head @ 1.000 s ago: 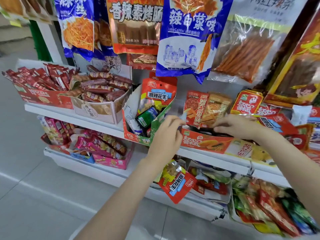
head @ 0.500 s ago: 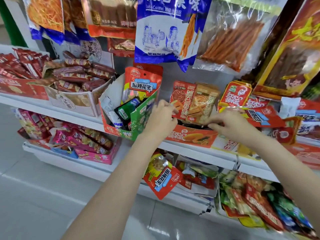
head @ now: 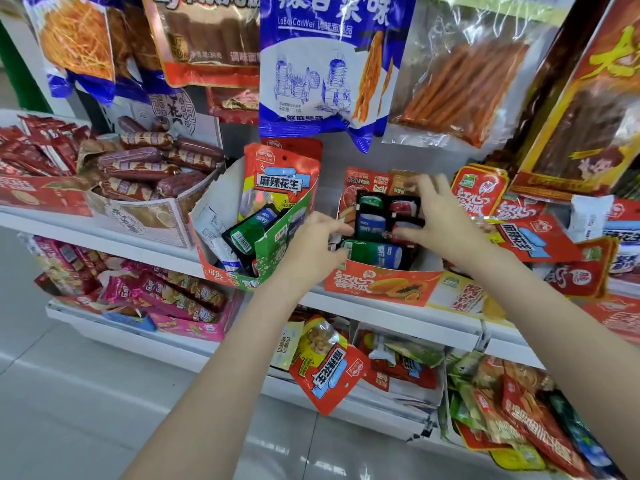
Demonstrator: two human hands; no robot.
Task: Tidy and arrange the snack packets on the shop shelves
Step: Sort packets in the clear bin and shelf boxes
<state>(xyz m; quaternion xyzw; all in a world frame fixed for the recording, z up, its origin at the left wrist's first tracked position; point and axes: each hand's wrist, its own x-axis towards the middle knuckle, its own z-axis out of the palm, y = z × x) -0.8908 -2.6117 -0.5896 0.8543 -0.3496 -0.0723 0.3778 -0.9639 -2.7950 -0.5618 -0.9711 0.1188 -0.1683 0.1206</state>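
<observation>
Both my hands hold up a small bunch of black packets with green, blue and red can pictures, above the orange papaya-print display box on the middle shelf. My left hand pinches the bunch's left edge. My right hand grips its right side and top, fingers curled over it. Another green-and-blue can packet lies in that box just below. To the left, a red-and-green carton holds similar can packets and an upright red peanut packet.
Large snack bags hang overhead, close above my hands. A sausage box stands at left and red packets pile at right. The white shelf edge runs below; a red packet overhangs the lower shelf. Grey tiled floor lies lower left.
My hands have lifted a bunch of black can packets out of the orange box, where only red and orange packets showed before. The view has moved closer to the shelf.
</observation>
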